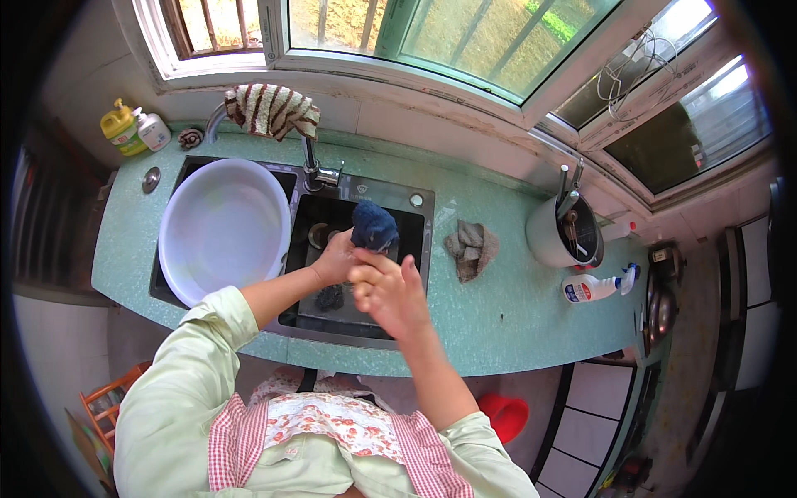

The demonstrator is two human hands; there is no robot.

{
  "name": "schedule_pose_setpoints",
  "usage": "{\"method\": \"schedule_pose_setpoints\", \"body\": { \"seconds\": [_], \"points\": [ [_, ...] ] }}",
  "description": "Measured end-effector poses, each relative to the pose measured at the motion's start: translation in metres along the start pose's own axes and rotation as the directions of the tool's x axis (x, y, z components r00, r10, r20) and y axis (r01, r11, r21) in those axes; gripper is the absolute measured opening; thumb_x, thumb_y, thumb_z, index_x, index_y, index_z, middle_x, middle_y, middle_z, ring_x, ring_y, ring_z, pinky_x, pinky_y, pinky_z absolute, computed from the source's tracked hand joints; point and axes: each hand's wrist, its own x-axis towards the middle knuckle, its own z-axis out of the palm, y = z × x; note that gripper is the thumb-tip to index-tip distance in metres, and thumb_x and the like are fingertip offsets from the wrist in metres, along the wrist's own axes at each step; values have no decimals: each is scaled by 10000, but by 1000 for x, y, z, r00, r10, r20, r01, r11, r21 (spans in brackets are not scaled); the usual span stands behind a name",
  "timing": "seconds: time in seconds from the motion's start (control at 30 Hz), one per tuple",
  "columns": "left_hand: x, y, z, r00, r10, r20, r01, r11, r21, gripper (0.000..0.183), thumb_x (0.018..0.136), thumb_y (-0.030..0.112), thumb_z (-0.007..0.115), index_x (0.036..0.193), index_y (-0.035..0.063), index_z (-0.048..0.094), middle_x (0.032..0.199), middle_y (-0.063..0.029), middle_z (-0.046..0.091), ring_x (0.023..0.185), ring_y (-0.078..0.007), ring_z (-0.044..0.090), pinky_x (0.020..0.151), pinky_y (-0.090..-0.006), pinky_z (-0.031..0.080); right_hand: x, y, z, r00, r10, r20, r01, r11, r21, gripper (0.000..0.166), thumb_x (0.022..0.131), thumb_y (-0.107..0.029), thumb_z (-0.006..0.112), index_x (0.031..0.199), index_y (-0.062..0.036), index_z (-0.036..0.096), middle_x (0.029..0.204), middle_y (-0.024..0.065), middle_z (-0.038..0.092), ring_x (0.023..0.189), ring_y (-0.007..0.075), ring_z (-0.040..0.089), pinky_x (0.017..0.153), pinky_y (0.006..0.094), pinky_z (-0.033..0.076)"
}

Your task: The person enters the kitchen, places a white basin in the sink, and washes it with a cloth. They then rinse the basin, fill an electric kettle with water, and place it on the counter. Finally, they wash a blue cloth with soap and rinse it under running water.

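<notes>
A bunched dark blue cloth point(374, 225) is gripped in my left hand point(337, 256) above the right bowl of the dark sink point(398, 341). My right hand point(393, 292) is raised just nearer to me, fingers stretched and thumb apart, with nothing in it. Its fingertips overlap the left fingers in the picture; whether they touch cannot be told. Below both hands, a dark scouring pad point(330, 297) lies in the bowl, partly hidden. The round drain point(319, 235) shows beside my left hand.
A large white plastic basin point(224, 230) covers the left bowl. A striped towel point(272, 112) drapes over the faucet point(317, 174). On the green counter point(498, 324) lie a grey rag point(470, 249) and a spray bottle point(591, 288). Beyond stands a utensil-filled pot point(548, 233); pump bottles point(122, 129) stand at left.
</notes>
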Motion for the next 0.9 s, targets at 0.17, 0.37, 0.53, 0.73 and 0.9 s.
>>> {"method": "schedule_pose_setpoints", "body": {
  "seconds": [0.17, 0.37, 0.53, 0.73, 0.9],
  "points": [
    [-12, 71, 25, 785, -432, 445, 561, 189, -806, 449, 919, 523, 479, 1024, 87, 515, 695, -62, 566, 487, -128, 510, 440, -229, 387, -33, -34, -60, 878, -408, -251, 274, 857, -436, 614, 923, -407, 533, 1334, 23, 379, 1111, 138, 604, 850, 202, 638, 721, 298, 543],
    [-45, 80, 77, 808, -113, 579, 506, -371, -779, 566, 890, 584, 463, 1117, 68, 506, 728, -55, 493, 528, -132, 468, 473, -247, 348, -3, 0, -55, 977, -195, -88, 192, 980, -44, 899, 826, -659, 508, 1458, -94, 208, 1335, 170, 446, 1115, 298, 540, 923, 423, 486],
    [-59, 87, 69, 823, -77, 563, 485, -422, -766, 569, 898, 577, 458, 1120, 53, 472, 671, -59, 493, 474, -127, 455, 435, -232, 342, 26, 17, -39, 986, -159, 57, 140, 957, 255, 779, 845, -576, 558, 1423, -126, 295, 1314, 153, 462, 1178, 315, 494, 993, 441, 433],
    [-66, 84, 76, 805, 5, 593, 537, -431, -725, 562, 902, 571, 457, 1121, 53, 467, 664, -55, 486, 477, -121, 451, 441, -243, 328, 44, 14, -24, 934, -252, 255, 63, 815, 576, 601, 857, -422, 639, 1320, -95, 438, 1220, 129, 493, 1129, 292, 493, 957, 424, 447],
    [-71, 83, 50, 731, -259, 631, 615, -152, -774, 422, 936, 423, 506, 1145, 59, 462, 686, -52, 503, 492, -124, 458, 461, -247, 347, 46, -36, -18, 990, -142, -2, 133, 933, -336, 154, 818, -81, 599, 962, -42, 560, 887, 72, 553, 813, 193, 569, 710, 303, 504]
  ]
}}
